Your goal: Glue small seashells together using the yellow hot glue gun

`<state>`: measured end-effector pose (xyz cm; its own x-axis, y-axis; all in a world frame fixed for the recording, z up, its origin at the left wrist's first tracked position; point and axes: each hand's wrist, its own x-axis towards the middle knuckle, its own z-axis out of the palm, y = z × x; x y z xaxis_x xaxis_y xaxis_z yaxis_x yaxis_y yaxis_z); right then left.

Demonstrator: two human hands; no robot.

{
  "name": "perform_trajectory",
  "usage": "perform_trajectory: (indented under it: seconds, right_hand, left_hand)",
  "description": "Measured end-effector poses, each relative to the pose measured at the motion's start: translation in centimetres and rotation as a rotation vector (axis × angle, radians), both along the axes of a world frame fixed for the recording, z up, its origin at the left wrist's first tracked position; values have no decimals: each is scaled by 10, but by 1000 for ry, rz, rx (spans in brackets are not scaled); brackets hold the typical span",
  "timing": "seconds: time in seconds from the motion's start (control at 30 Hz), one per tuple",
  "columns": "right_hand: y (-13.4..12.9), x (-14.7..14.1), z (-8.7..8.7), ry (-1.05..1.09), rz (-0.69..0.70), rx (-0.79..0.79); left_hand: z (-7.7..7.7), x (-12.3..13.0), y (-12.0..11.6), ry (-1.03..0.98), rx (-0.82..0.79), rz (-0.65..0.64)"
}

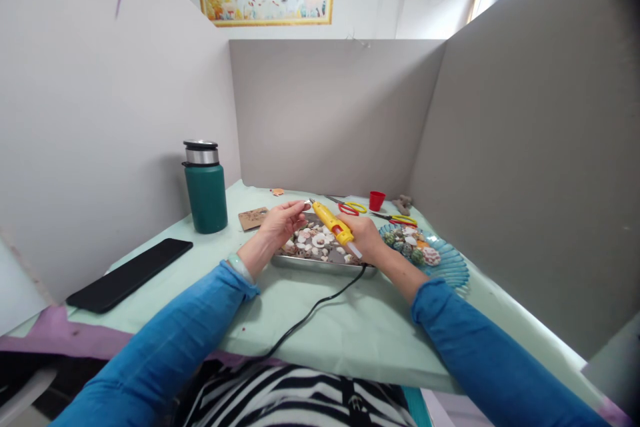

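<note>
My right hand [366, 238] is closed around a yellow hot glue gun [331, 220], its nozzle pointing up and left. A clear glue stick [355, 250] juts from its back end. My left hand [281, 225] pinches a small whitish piece [307, 203], perhaps a shell, right at the nozzle tip; its exact kind is too small to tell. Beneath both hands lies a metal tray [320, 267] with many white and brown seashells [320, 239]. From the glue gun a black cord [315, 307] runs down to the table's front edge.
A blue glass plate [456, 260] of shells and green pieces sits to the right. Behind are two pairs of scissors [356, 207] [400, 219], a red cup [377, 200] and a brown card [253, 218]. On the left stand a green bottle [206, 190] and a black flat case [131, 273]. Grey partitions [330, 113] enclose the table.
</note>
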<state>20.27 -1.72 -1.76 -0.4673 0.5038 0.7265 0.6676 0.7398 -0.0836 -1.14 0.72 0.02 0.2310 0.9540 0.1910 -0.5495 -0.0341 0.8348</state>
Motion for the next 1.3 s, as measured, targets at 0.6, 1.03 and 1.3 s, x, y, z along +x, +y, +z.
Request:
perform_trajectory:
  seconds: [0.6, 1.03, 1.3]
  right_hand:
    - [-3, -1, 2, -18, -44, 39]
    - [-10, -4, 5, -68, -23, -1]
    - [-10, -5, 4, -66, -29, 18]
  left_hand:
    - [-1, -1, 1, -12, 4, -2]
    - [-1, 0, 1, -22, 16, -29]
    - [0, 0, 0, -24, 9, -14]
